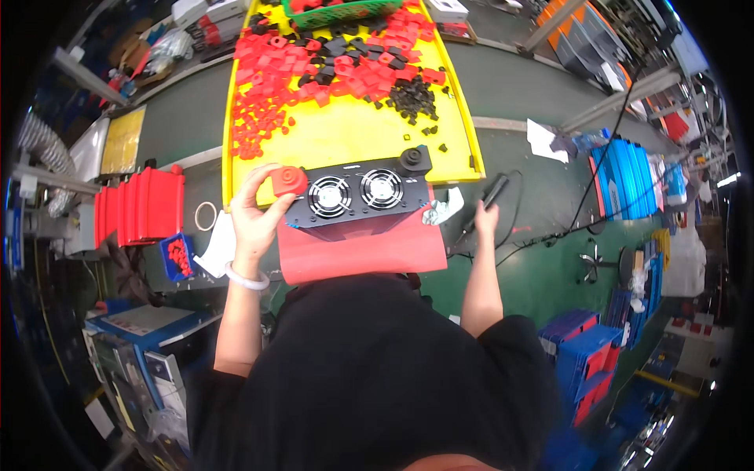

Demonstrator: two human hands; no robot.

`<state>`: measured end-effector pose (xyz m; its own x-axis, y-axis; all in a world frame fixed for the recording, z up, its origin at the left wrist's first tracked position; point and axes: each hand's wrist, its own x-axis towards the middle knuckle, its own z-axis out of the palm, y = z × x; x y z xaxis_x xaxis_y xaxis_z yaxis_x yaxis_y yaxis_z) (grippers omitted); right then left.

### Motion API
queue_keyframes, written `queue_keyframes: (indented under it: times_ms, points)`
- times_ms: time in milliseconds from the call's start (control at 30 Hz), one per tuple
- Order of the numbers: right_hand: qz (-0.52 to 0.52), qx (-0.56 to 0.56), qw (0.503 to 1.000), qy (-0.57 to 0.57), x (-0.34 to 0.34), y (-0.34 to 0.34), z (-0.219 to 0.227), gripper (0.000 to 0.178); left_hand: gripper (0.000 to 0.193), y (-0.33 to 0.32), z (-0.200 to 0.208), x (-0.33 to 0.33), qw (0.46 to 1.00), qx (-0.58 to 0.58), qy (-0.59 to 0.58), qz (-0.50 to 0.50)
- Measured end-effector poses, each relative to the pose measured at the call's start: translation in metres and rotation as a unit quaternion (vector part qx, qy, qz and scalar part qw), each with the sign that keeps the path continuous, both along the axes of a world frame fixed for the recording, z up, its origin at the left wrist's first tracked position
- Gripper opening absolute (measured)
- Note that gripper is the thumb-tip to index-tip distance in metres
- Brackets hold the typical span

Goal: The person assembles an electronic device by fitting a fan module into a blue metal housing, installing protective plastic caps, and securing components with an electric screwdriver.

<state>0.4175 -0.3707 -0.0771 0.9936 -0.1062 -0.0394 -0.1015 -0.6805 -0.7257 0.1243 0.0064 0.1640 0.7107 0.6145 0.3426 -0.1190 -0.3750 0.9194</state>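
Note:
A black box-shaped unit (357, 196) with two round fans on its face stands on a red mat (361, 250) at the near edge of the green bench. A black round cap (411, 158) sits on its right top corner. My left hand (255, 210) holds a red round cap (288, 180) at the unit's left top corner. My right hand (487, 220) rests on the bench to the right, fingers on a black electric screwdriver (485, 200) whose cable trails away.
A yellow tray (345, 133) behind the unit holds heaps of red and black plastic caps. A row of red parts (141, 206), a small blue bin (178, 257) of red pieces and a tape ring (206, 215) lie left. Blue crates stand at right.

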Motion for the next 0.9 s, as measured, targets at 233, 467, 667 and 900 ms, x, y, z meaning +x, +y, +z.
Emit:
queue_keyframes:
  times_ms: [233,467,667,900]
  points:
    - [0.046,0.679,0.732,-0.014,-0.048,-0.025,0.142,0.034,0.044,-0.001,-0.003,0.006,0.998,0.052,0.006,0.016]
    - [0.308,0.777,0.546,-0.063,-0.067,0.048,0.287,0.046,0.041,0.0,0.005,0.006,0.998,0.067,-0.003,0.004]
    - [0.399,0.793,0.452,0.089,-0.091,0.141,0.372,0.072,0.04,0.0,0.002,0.008,0.998,0.057,-0.028,0.006]
    - [0.474,0.689,0.545,0.068,-0.118,0.235,0.395,0.064,0.038,0.001,0.001,0.007,0.997,0.057,-0.043,-0.007]
